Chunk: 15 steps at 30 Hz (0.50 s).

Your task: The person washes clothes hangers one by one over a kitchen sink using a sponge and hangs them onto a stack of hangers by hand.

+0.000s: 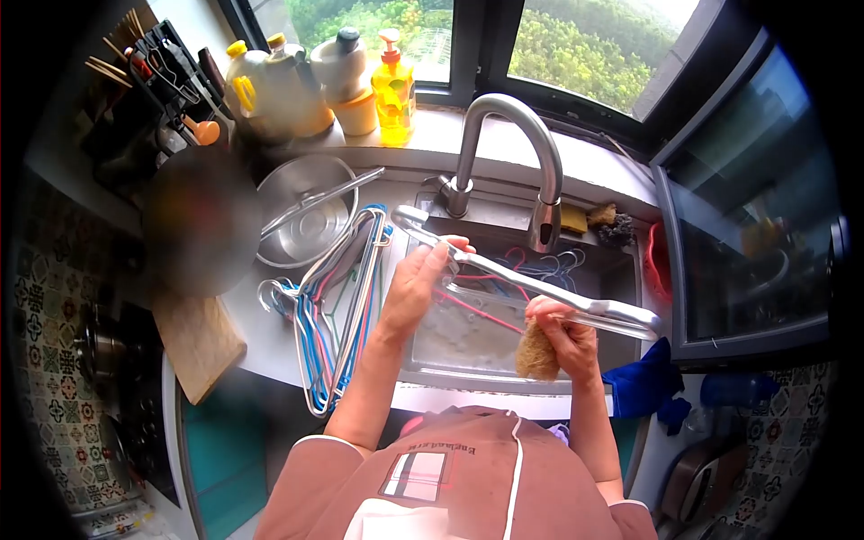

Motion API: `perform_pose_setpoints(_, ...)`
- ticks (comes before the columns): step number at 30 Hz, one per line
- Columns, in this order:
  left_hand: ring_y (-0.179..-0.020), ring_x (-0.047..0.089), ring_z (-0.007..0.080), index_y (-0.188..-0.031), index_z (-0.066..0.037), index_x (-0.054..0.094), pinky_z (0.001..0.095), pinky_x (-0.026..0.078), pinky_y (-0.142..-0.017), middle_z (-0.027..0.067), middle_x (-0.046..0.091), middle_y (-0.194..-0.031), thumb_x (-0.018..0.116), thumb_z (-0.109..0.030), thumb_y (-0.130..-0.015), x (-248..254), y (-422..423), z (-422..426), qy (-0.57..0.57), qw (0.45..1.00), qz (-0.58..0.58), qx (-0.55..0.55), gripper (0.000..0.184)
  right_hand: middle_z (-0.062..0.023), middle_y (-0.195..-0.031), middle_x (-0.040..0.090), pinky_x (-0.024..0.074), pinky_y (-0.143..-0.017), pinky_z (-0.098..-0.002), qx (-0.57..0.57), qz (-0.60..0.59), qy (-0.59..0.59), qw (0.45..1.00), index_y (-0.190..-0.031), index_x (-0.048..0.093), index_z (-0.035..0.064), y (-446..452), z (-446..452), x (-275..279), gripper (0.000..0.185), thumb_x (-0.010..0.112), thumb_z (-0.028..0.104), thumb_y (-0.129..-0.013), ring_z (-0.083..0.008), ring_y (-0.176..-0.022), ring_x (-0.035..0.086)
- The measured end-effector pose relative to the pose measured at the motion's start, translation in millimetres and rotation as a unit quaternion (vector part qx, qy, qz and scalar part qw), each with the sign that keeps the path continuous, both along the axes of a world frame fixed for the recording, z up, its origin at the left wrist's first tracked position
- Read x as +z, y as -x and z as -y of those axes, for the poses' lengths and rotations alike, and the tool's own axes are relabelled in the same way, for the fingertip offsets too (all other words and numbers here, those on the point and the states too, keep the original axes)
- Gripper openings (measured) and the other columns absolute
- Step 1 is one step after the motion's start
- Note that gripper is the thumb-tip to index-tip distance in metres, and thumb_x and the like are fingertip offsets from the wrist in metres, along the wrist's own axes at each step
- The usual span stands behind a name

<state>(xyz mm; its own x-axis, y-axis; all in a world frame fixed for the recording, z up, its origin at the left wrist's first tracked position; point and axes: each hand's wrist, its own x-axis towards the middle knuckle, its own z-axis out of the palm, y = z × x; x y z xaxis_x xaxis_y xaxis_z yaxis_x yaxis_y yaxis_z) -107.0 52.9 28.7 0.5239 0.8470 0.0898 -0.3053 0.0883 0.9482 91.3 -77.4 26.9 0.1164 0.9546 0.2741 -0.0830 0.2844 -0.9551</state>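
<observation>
Over the sink (432,367) I hold a silver clothes hanger (531,277). My left hand (417,283) is closed around it near its left end. My right hand (569,335) is closed on a tan loofah sponge (537,349) at the hanger's lower bar, towards the right end. The fingers partly cover both the sponge and the bar. Beneath my hands, several pink and blue hangers (477,312) lie in sudsy water. To the left, a pile of blue, silver and pink hangers (328,310) rests on the counter.
The faucet (513,108) arches over the sink's back. A metal basin (310,225) stands at the left, near a wooden board (200,346). Bottles, including a yellow soap pump (393,94), line the sill. An open window pane (756,207) juts in at right, above a blue cloth (643,378).
</observation>
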Motion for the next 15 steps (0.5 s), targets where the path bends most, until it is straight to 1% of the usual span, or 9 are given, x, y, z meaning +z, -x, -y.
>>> perform_pose_setpoints(2, -0.103, 0.054, 0.0156, -0.116, 0.002, 0.054, 0.0292, 0.038, -0.094, 0.0108, 0.06, -0.11, 0.038, -0.026, -0.098, -2.5, 2.6, -2.0, 0.01, 1.0, 0.003, 0.009, 0.037, -0.0086, -0.089, 0.059, 0.0443, -0.076, -0.03, 0.001, 0.018, -0.004, 1.0, -0.092, 0.062, 0.005, 5.2, -2.4, 1.6, 0.009, 0.054, 0.005, -0.09, -0.0175, -0.086, 0.054)
perform_pose_setpoints(3, -0.104, 0.053, 0.0159, -0.117, 0.002, 0.054, 0.0298, 0.038, -0.094, 0.0111, 0.059, -0.111, 0.039, -0.026, -0.098, -4.6, 3.8, -3.2, 0.016, 1.0, 0.001, 0.016, 0.037, -0.0082, -0.087, 0.06, 0.0454, -0.077, -0.0304, -0.013, 0.068, -0.008, 0.998, -0.094, 0.062, 0.0024, 6.1, -4.6, -0.3, 0.009, 0.056, 0.002, -0.088, -0.0183, -0.086, 0.056)
perform_pose_setpoints(4, -0.105, 0.053, 0.0161, -0.117, 0.002, 0.054, 0.0304, 0.038, -0.094, 0.0115, 0.058, -0.113, 0.039, -0.025, -0.098, -7.0, 5.2, -4.7, 0.022, 1.0, 0.0, 0.022, 0.036, -0.0102, -0.086, 0.06, 0.0469, -0.07, -0.0284, -0.023, 0.114, -0.04, 0.992, -0.092, 0.062, 0.0021, 8.2, -10.0, 0.4, 0.01, 0.058, -0.001, -0.084, -0.0187, -0.08, 0.058)
perform_pose_setpoints(7, -0.109, 0.052, 0.0197, -0.122, 0.002, 0.049, 0.0338, 0.04, -0.095, 0.013, 0.056, -0.117, 0.04, -0.023, -0.097, -21.5, 7.7, -9.7, 0.11, 0.991, 0.022, 0.08, 0.037, -0.0095, -0.083, 0.061, 0.0471, -0.062, -0.0272, -0.065, 0.271, -0.075, 0.957, -0.09, 0.065, 0.0064, 21.4, -20.4, 18.0, 0.025, 0.064, -0.006, -0.068, -0.0197, -0.072, 0.059)
perform_pose_setpoints(8, -0.11, 0.052, 0.0211, -0.124, 0.001, 0.047, 0.0351, 0.042, -0.094, 0.014, 0.055, -0.118, 0.04, -0.023, -0.097, -23.2, 10.7, -9.2, 0.159, 0.983, 0.054, 0.074, 0.037, -0.0073, -0.083, 0.061, 0.0474, -0.061, -0.0281, -0.09, 0.322, -0.095, 0.938, -0.091, 0.066, 0.0102, 25.3, -25.9, 7.9, 0.031, 0.063, -0.006, -0.066, -0.0206, -0.071, 0.059)
perform_pose_setpoints(10, -0.112, 0.052, 0.0241, -0.127, 0.001, 0.043, 0.0378, 0.044, -0.094, 0.0158, 0.054, -0.119, 0.041, -0.023, -0.096, -21.9, 21.8, -5.0, 0.255, 0.958, 0.117, 0.064, 0.039, -0.0059, -0.081, 0.06, 0.0478, -0.059, -0.0291, -0.091, 0.389, -0.14, 0.906, -0.093, 0.067, 0.0118, 33.5, -34.4, 7.3, 0.035, 0.062, -0.006, -0.062, -0.0209, -0.07, 0.059)
perform_pose_setpoints(12, -0.11, 0.054, 0.0274, -0.131, 0.001, 0.037, 0.0389, 0.047, -0.091, 0.0203, 0.052, -0.121, 0.045, -0.026, -0.095, -25.6, 33.9, 0.3, 0.274, 0.952, 0.138, -0.008, 0.045, -0.0027, -0.08, 0.059, 0.0492, -0.059, -0.0299, -0.099, 0.435, -0.159, 0.881, -0.092, 0.067, 0.0147, 40.2, -41.1, -6.5, 0.042, 0.062, -0.005, -0.055, -0.0203, -0.068, 0.057)
perform_pose_setpoints(14, -0.107, 0.056, 0.0274, -0.131, 0.001, 0.036, 0.0388, 0.048, -0.09, 0.0221, 0.051, -0.122, 0.046, -0.027, -0.094, -22.7, 47.2, 9.3, 0.279, 0.946, 0.137, -0.086, 0.048, -0.0005, -0.08, 0.058, 0.049, -0.058, -0.029, -0.087, 0.458, -0.148, 0.872, -0.094, 0.067, 0.0176, 48.0, -45.8, -13.4, 0.042, 0.062, -0.004, -0.058, -0.0187, -0.069, 0.056)
perform_pose_setpoints(15, -0.102, 0.059, 0.0283, -0.132, 0.001, 0.034, 0.0384, 0.049, -0.088, 0.0233, 0.052, -0.12, 0.051, -0.028, -0.092, -21.2, 52.5, 14.3, 0.261, 0.956, 0.099, -0.09, 0.053, 0.0002, -0.08, 0.058, 0.0489, -0.057, -0.0286, -0.088, 0.484, -0.148, 0.858, -0.094, 0.066, 0.0188, 51.4, -48.1, -17.8, 0.041, 0.062, -0.003, -0.059, -0.018, -0.069, 0.056)
